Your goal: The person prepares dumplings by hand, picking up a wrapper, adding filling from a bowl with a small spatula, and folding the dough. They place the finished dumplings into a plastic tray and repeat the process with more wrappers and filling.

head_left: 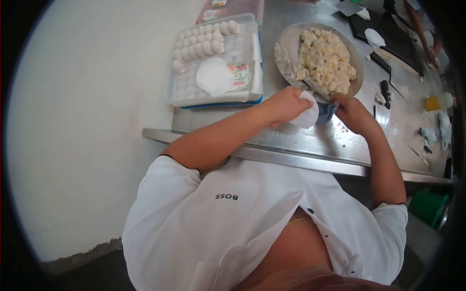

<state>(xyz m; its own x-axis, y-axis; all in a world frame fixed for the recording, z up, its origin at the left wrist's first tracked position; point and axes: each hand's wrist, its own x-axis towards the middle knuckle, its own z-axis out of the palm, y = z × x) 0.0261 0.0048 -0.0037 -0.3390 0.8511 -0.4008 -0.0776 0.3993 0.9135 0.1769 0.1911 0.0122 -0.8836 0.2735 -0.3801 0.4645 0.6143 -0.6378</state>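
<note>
My left hand is closed on a thin white round dough wrapper. My right hand grips a narrow flat metal spatula, whose blade reaches over the bowl's near edge. Pale, lumpy filling is heaped in a wide metal bowl just beyond my hands. A small blue-grey container sits between my hands, partly covered by the wrapper. To the left, rows of white dumplings stand on a plastic tray lid. Several loose wrappers lie beside them.
A steel table meets a white wall at left. On the right lie a black-handled scraper, an offset spatula and a bottle of yellow liquid. Another person's arm shows at far right.
</note>
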